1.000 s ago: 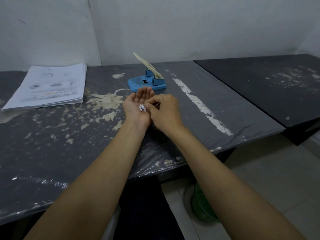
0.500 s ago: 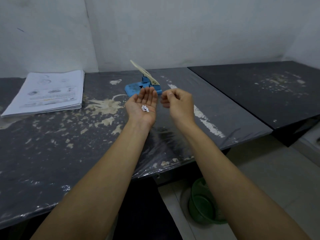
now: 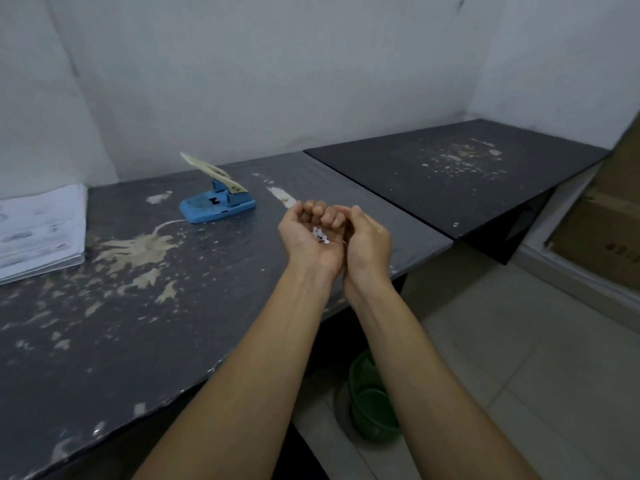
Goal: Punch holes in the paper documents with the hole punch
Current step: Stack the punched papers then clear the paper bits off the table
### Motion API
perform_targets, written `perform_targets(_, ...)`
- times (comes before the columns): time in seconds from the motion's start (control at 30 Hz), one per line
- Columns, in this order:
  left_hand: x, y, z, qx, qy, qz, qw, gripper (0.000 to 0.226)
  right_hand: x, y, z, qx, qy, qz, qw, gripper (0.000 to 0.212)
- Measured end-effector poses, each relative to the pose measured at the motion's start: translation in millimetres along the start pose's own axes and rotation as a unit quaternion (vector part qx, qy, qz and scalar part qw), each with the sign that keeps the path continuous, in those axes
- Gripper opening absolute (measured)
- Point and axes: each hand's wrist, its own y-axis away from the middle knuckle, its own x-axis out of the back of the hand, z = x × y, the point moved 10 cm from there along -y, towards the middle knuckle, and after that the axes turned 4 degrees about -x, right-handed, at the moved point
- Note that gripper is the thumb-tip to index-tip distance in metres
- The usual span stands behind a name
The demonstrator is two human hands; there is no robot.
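My left hand (image 3: pixel 310 237) is palm up, fingers curled in to cup a small heap of white paper dots (image 3: pixel 320 235) lying loose in the palm. My right hand (image 3: pixel 365 242) is pressed edge-on against the left one, its side touching the left palm, fingers curled inward toward the dots; can't tell if they pinch anything. Both hands hover above the near right corner of the dark table (image 3: pixel 138 323), to the right of the hole punch and nearer to me than it.

The hole punch (image 3: pixel 216 209) sits on the table toward the wall, blue base flat, cream lever raised and slanting up to the left. Nothing is in its slot that I can see. It is well apart from both hands.

The paper stack (image 3: pixel 40 233) lies flat on the table far left of the hole punch, partly cut off by the frame edge, print blurred. Pale scuffed patches cover the table top between stack and punch.

A second black table (image 3: pixel 467 174) butts against the right side of the first, right of the punch. On the tiled floor, below the table edge and under my right forearm, stands a green bin (image 3: pixel 372 407). A cardboard box (image 3: pixel 609 230) sits at the far right.
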Motion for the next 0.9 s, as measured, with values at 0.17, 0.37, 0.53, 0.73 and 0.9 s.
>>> perform_targets(0.17,-7,14,-80,0.074,-0.011,-0.005,0.997,0.035,57,2,0,-0.064,-0.189,0.021,0.98,0.051)
perform_targets(0.37,14,33,-171,0.152,-0.034,0.007,0.988,0.036,144,-7,0,-0.055,-0.236,0.071,0.968,0.047)
perform_targets(0.53,52,38,-224,0.192,-0.058,0.042,0.979,0.038,205,-10,22,-0.065,-0.237,0.126,0.961,0.038)
perform_targets(0.73,117,42,-268,0.224,-0.101,0.093,0.965,0.038,266,-7,69,-0.099,-0.232,0.191,0.949,0.032)
perform_targets(0.9,195,35,-283,0.227,-0.129,0.159,0.952,0.039,303,-5,136,-0.159,-0.204,0.229,0.938,0.032)
